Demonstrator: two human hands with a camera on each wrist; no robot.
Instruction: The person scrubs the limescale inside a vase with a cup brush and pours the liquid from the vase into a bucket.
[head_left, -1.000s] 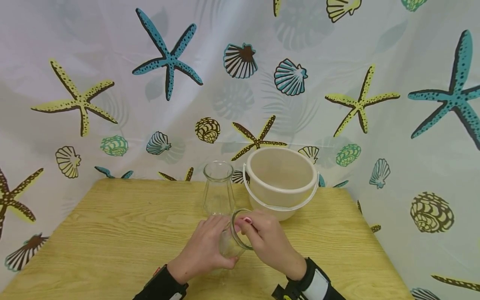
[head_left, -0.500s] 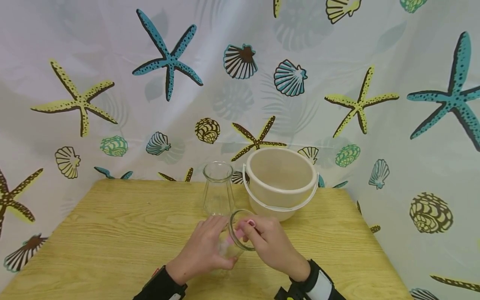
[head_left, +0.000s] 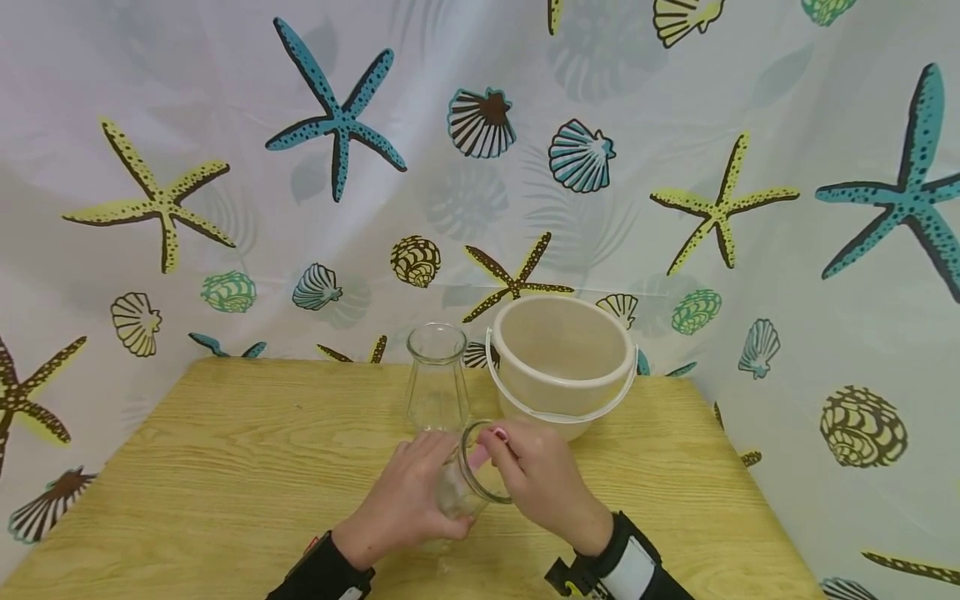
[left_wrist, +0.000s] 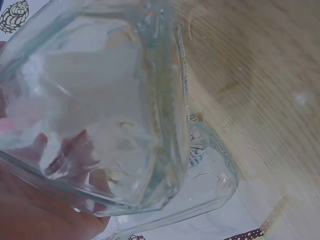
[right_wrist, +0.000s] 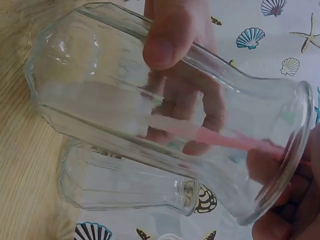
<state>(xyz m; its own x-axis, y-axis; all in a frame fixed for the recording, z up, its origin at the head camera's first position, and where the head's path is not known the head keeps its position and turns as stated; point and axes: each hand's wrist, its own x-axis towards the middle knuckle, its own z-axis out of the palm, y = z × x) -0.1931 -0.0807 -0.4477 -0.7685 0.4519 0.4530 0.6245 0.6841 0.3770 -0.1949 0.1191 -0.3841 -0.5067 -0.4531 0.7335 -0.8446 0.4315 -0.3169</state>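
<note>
A clear faceted glass vase is tipped over, its round mouth toward the right. My left hand grips it around the body, thumb on the near side and fingers behind the glass. The fingers of my right hand are at the mouth, partly inside, pinching the handle of a slim pink-handled brush. Its whitish head lies inside the vase, seen through the glass in the right wrist view. The left wrist view shows the vase's base close up.
A second clear glass vase stands upright just behind the hands. Right of it is a white bucket with its handle hanging in front. Both stand on a wooden table, before a curtain printed with starfish and shells.
The right hand has shifted slightly back and forth at the mouth, sliding the pink handle in and out a little. The left hand and the vase have stayed nearly still.
</note>
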